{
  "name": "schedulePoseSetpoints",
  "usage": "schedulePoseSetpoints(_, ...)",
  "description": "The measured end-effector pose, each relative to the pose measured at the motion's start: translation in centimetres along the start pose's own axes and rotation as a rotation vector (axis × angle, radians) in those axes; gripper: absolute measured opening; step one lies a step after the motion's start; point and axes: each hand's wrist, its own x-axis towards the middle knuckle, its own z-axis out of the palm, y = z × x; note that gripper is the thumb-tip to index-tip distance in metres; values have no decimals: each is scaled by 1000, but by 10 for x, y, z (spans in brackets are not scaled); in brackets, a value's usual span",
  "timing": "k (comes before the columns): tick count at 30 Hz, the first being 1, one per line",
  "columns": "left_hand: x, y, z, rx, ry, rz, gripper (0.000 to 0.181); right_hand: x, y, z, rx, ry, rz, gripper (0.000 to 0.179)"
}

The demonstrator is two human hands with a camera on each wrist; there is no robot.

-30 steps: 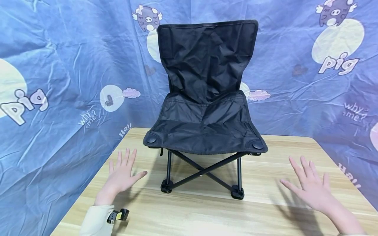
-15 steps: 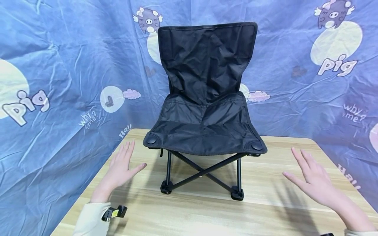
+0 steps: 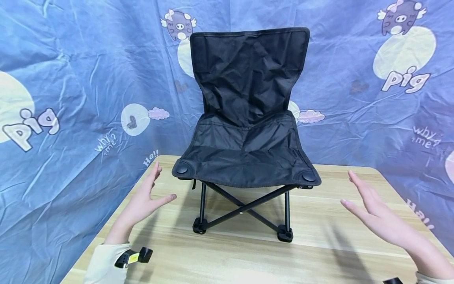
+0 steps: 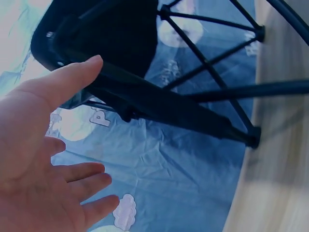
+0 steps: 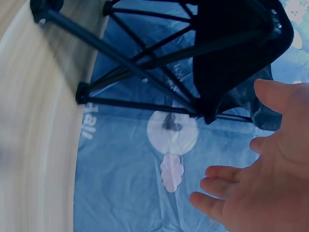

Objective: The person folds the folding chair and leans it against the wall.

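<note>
A black folding chair (image 3: 244,146) stands unfolded on the wooden table, its backrest upright and its crossed metal legs (image 3: 241,209) ending in black feet. My left hand (image 3: 143,203) hovers left of the chair's front corner, thumb spread from the fingers, holding nothing. On the other side, my right hand (image 3: 377,215) is held in the air with palm turned toward the chair and nothing in it. In the left wrist view, the left thumb overlaps the dark seat (image 4: 111,38). The right wrist view has the right hand (image 5: 270,174) beside the chair's frame (image 5: 145,72), fingers loosely bent.
A light wood table (image 3: 230,256) carries the chair. Behind and along both sides hangs a blue curtain (image 3: 88,71) printed with pigs, clouds and lettering. A black wrist camera (image 3: 134,257) sits at the left sleeve, and part of another shows at the right wrist.
Both hands have turned from palms down to palms facing inward toward the chair, their fingertips lifting slightly. The chair stays in place; the head view has shifted slightly.
</note>
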Motion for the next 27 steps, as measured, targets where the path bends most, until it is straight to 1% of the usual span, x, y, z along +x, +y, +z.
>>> schedulePoseSetpoints(3, 0, 3, 0, -96, -4, 22, 106, 1, -4, 0, 35, -20, -10, 77)
schedulePoseSetpoints(8, 0, 6, 1, -237, -16, 62, 102, 3, -9, 3, 141, -79, -7, 76)
schedulePoseSetpoints(11, 0, 6, 4, -322, -31, 71, 97, 4, -13, 5, 176, -103, -6, 75)
schedulePoseSetpoints(14, 1, 7, 6, -402, -44, 75, 93, 5, -18, 8, 204, -112, -35, 73)
schedulePoseSetpoints(18, 2, 8, 9, -481, -61, 103, 88, 7, -28, 11, 304, -114, -107, 69)
schedulePoseSetpoints(21, 3, 8, 12, -532, -80, 137, 84, 11, -34, 13, 409, -123, -176, 67)
schedulePoseSetpoints(24, 4, 9, 15, -616, -101, 185, 80, 16, -38, 16, 539, -149, -253, 67)
schedulePoseSetpoints(27, 6, 8, 17, -721, -118, 242, 75, 21, -41, 20, 665, -181, -317, 66)
